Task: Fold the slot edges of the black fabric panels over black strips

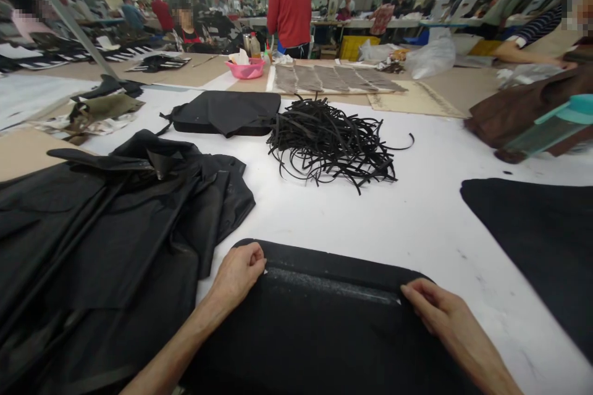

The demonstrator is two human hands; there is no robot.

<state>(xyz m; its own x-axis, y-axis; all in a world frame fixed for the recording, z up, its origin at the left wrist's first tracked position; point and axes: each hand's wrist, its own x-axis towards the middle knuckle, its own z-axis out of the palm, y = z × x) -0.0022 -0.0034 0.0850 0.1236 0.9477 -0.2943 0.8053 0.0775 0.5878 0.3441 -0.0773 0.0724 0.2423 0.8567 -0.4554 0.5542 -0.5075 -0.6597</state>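
A black fabric panel (pixel 324 321) with rounded far corners lies on the white table (pixel 417 222) right in front of me. A pale strip (pixel 331 282) runs along a seam just below its far edge. My left hand (pixel 238 274) is closed in a pinch on the panel at the left end of that strip. At the strip's right end my right hand (pixel 433 308) pinches the panel with curled fingers.
A heap of black garments (pixel 102 241) covers the table's left side. A tangle of black strips (pixel 331 142) and a folded black piece (pixel 227 112) lie beyond. Another black piece (pixel 537 241) sits at right. A person in red (pixel 290 6) stands at the far table near a pink bowl (pixel 245 68).
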